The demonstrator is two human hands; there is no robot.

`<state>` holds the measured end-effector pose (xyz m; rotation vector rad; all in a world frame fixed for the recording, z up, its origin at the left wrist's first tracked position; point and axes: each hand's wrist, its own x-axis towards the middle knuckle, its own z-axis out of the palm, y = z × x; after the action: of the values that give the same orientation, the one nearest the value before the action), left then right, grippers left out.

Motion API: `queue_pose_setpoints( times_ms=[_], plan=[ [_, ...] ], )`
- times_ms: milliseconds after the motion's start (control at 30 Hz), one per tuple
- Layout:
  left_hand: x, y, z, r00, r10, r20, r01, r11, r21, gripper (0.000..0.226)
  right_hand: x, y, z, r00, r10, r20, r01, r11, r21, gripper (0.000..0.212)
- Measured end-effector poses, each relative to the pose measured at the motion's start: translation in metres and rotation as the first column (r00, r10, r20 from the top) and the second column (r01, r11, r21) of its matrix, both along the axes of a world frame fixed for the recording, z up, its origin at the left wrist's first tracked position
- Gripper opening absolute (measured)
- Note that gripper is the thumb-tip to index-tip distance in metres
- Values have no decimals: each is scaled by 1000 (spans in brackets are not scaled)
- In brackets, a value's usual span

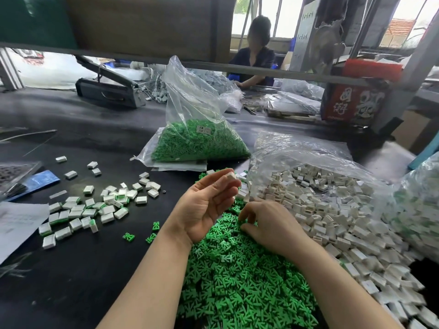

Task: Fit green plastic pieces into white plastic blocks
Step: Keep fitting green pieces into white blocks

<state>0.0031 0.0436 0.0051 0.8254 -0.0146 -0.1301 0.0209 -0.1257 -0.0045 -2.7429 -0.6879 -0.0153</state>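
Observation:
My left hand is raised palm up over the table and pinches a white block at its fingertips. My right hand rests on a loose heap of green pieces, its fingertips pinching at one green piece there. To the right, many white blocks spill out of an open clear bag. On the left lies a scatter of fitted blocks, white with green showing.
A clear bag full of green pieces stands behind the heap. A sheet of paper and a blue packet lie at the left edge. Another person sits across the black table, beside a grey machine and a red box.

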Motion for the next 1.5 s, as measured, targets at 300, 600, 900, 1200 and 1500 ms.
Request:
queue_pose_setpoints(
  times_ms=[300, 600, 900, 1200, 1500],
  plan=[
    [3, -1, 1, 995, 92, -29, -92, 996, -3, 24, 1, -7, 8, 978, -30, -208, 145, 811, 566, 15],
    [4, -9, 1, 982, 191, 1, -189, 969, 161, 42, -7, -5, 31, 902, 250, -351, 279, 281, 918, 23],
    [2, -18, 2, 981, 174, 91, -188, 964, 188, 16, 0, -7, 30, 833, 407, -375, 390, 49, 920, 13],
    [-3, -24, 5, 987, 106, 119, -126, 977, 174, 24, 2, -6, 27, 873, 309, -377, 405, -29, 914, 7],
    [-7, -25, 6, 979, 103, 176, -150, 949, 279, 37, -3, 0, 27, 947, 171, -273, 270, 38, 962, 10]
  ],
)
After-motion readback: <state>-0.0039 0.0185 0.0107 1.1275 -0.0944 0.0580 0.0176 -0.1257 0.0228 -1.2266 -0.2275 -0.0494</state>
